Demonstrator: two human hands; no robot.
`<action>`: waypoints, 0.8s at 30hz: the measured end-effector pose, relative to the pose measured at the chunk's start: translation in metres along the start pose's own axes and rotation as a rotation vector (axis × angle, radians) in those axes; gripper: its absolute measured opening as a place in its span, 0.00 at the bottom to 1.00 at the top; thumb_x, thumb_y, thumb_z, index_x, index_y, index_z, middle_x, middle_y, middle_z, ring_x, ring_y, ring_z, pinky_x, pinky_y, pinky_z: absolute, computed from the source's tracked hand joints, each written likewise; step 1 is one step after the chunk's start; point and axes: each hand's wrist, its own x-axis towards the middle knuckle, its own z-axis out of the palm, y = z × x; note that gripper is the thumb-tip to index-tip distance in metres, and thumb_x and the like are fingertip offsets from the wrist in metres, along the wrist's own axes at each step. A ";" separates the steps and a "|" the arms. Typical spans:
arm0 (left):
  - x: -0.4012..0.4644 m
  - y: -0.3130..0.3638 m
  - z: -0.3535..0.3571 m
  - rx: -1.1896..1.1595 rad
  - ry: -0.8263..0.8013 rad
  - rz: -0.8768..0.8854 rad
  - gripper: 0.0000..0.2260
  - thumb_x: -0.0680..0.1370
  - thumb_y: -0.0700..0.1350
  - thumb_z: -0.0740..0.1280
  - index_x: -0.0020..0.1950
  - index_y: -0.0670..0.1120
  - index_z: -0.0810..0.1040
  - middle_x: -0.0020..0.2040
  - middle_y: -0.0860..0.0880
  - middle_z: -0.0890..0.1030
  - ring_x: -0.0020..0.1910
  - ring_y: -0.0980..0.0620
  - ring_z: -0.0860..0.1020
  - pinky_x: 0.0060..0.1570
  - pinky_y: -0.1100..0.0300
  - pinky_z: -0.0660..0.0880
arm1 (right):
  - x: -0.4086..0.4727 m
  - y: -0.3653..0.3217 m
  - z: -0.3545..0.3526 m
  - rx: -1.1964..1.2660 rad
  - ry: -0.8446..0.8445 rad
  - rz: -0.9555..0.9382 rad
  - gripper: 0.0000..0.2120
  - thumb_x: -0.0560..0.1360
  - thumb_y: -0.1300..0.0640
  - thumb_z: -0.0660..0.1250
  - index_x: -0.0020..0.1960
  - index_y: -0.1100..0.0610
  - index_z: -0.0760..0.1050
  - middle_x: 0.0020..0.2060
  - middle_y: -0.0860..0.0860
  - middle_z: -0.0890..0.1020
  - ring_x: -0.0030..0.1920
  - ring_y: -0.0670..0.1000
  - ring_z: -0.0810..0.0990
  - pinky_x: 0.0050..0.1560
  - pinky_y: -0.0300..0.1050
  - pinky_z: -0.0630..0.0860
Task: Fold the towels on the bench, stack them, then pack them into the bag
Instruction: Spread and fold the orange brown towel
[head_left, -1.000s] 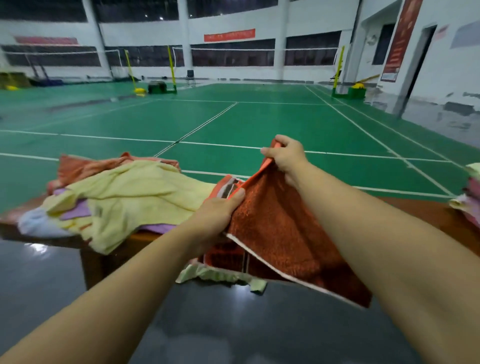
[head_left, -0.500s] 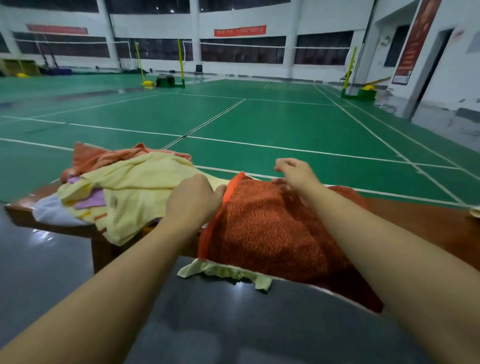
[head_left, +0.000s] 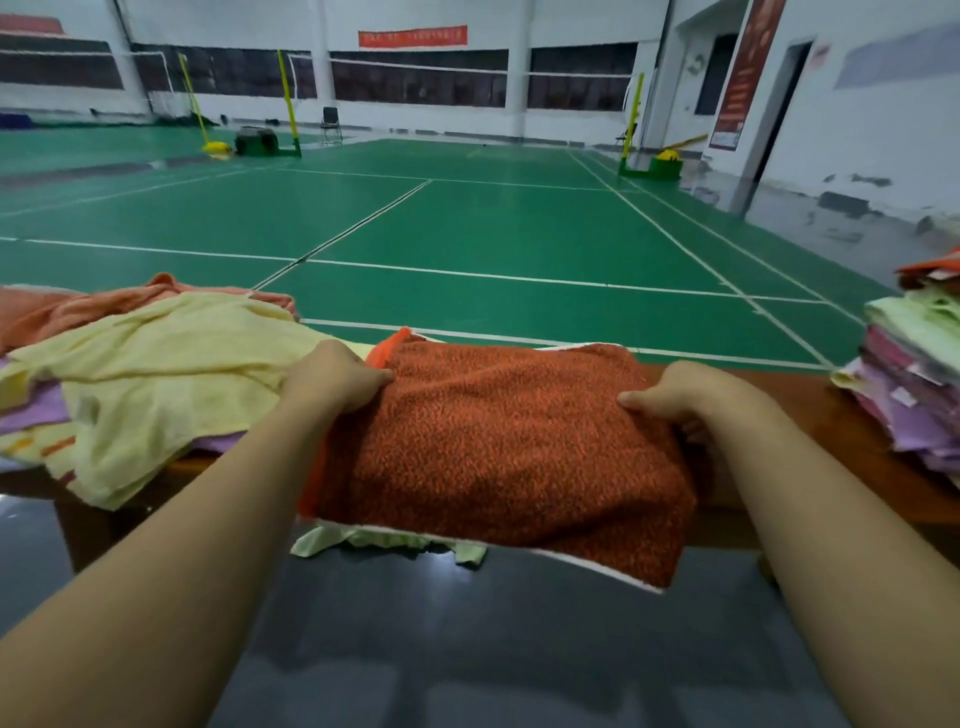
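Where the orange towel (head_left: 498, 447) half a second ago lay bunched under both hands, it now lies spread flat on the wooden bench (head_left: 810, 410), near edge overhanging. Left hand (head_left: 332, 376) grips its left edge, fingers curled; right hand (head_left: 680, 392) has shifted to the right edge, pinching it (thumb on top). Unfolded yellow towel (head_left: 171, 374) heap just left; folded stack (head_left: 914, 384) well right, bare bench between. Pale green cloth (head_left: 384, 540) hangs beneath.
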 end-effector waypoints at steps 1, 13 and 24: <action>-0.001 0.001 -0.001 -0.041 -0.004 0.012 0.21 0.73 0.60 0.74 0.44 0.41 0.84 0.47 0.39 0.84 0.48 0.39 0.81 0.52 0.51 0.79 | 0.000 0.002 -0.003 0.008 -0.043 0.021 0.24 0.78 0.39 0.68 0.54 0.61 0.70 0.42 0.56 0.77 0.40 0.55 0.79 0.36 0.46 0.76; -0.012 0.006 -0.033 -0.269 -0.010 0.153 0.17 0.78 0.55 0.71 0.56 0.42 0.81 0.52 0.41 0.80 0.50 0.45 0.77 0.47 0.56 0.69 | 0.005 0.016 -0.018 0.531 -0.031 -0.185 0.13 0.74 0.52 0.76 0.46 0.62 0.81 0.38 0.57 0.79 0.39 0.54 0.77 0.41 0.48 0.79; -0.036 0.010 -0.046 -1.045 0.220 0.336 0.04 0.81 0.45 0.70 0.55 0.50 0.82 0.41 0.52 0.83 0.41 0.53 0.79 0.40 0.56 0.77 | -0.009 0.012 -0.022 1.174 0.428 -0.578 0.09 0.75 0.56 0.75 0.53 0.58 0.84 0.43 0.48 0.86 0.44 0.39 0.83 0.57 0.39 0.78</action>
